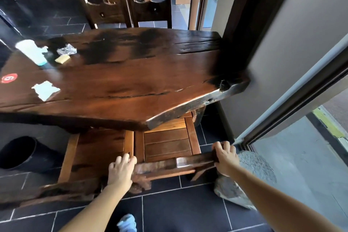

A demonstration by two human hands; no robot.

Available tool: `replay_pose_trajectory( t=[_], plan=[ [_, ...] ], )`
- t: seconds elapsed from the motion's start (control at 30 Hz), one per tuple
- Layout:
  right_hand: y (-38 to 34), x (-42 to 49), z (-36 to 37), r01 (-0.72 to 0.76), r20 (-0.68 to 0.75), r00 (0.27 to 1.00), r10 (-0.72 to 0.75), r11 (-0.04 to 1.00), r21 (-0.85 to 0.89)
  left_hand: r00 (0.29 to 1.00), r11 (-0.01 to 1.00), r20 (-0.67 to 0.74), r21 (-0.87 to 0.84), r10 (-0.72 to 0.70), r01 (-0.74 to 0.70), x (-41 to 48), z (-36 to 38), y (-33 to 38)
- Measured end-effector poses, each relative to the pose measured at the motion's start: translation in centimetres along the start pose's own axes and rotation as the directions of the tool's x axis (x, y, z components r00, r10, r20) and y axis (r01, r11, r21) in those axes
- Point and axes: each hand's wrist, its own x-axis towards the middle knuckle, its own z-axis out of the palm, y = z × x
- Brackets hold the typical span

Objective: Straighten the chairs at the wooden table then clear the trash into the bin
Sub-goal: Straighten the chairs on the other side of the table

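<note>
A wooden chair (167, 145) stands on the near side of the wooden table (131, 81), its seat partly under the tabletop. My left hand (122, 169) grips the left end of its top rail (177, 164). My right hand (225, 158) grips the right end. A second chair (94, 150) stands just left of it. On the table's left part lie a white cup (32, 52), a crumpled clear wrapper (66, 50), a yellow piece (62, 59) and a torn white paper (45, 90). A dark bin (18, 153) stands on the floor at the left.
Two more chairs (130, 12) stand at the far side of the table. A grey stone (246, 177) sits on the floor right of my chair, beside a glass door frame (293, 100). A red round sticker (9, 78) is on the table's left edge.
</note>
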Motion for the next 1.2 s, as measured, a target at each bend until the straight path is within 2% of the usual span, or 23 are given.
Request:
replay_pose_trajectory(
  t=[0.37, 0.6, 0.67, 0.77, 0.87, 0.93, 1.03, 1.1, 1.2],
  plan=[
    [0.7, 0.5, 0.7, 0.015, 0.009, 1.0, -0.015, 1.0, -0.001, 1.0, 0.998, -0.003, -0.066, -0.003, 0.003, 0.3, 0.8, -0.2],
    [0.4, 0.3, 0.0, 0.014, 0.052, 0.999, -0.013, 1.0, -0.015, 1.0, 1.0, 0.001, -0.028, -0.005, 0.005, 0.0, 0.4, 0.2],
    [0.1, 0.2, -0.5, -0.039, 0.085, 0.995, 0.042, 0.998, -0.039, 0.998, 0.995, 0.041, -0.094, 0.049, -0.045, 0.1, 0.1, -0.2],
    [-0.8, 0.3, -1.1, -0.138, 0.139, 0.977, 0.161, 0.978, -0.158, 0.986, 0.927, 0.059, -0.353, 0.159, -0.128, -0.1, -0.6, -2.1],
    [-2.7, 0.7, -1.8, -0.229, 0.143, 0.955, 0.26, 0.952, -0.205, 0.992, 0.85, 0.011, -0.516, 0.13, -0.105, -1.8, -0.7, -6.1],
    [-5.5, 1.0, -1.8, -0.169, 0.123, 0.97, 0.208, 0.949, -0.265, 0.994, 0.866, 0.041, -0.495, 0.098, -0.065, -3.4, 0.2, -9.9],
    [-12.6, 0.6, -0.8, 0.044, 0.163, 0.986, -0.023, 0.992, -0.121, 0.979, 0.919, 0.179, -0.394, 0.098, -0.02, -4.9, 1.8, -15.7],
    [-18.6, 0.0, 0.4, 0.194, 0.277, 0.943, -0.186, 0.981, -0.003, 0.966, 0.942, 0.229, -0.333, 0.121, -0.039, -5.1, 2.7, -18.3],
    [-27.0, -1.2, 2.2, 0.305, 0.412, 0.85, -0.327, 0.945, 0.121, 0.963, 0.95, 0.227, -0.302, 0.146, -0.073, -4.3, 3.4, -20.6]
  ],
)
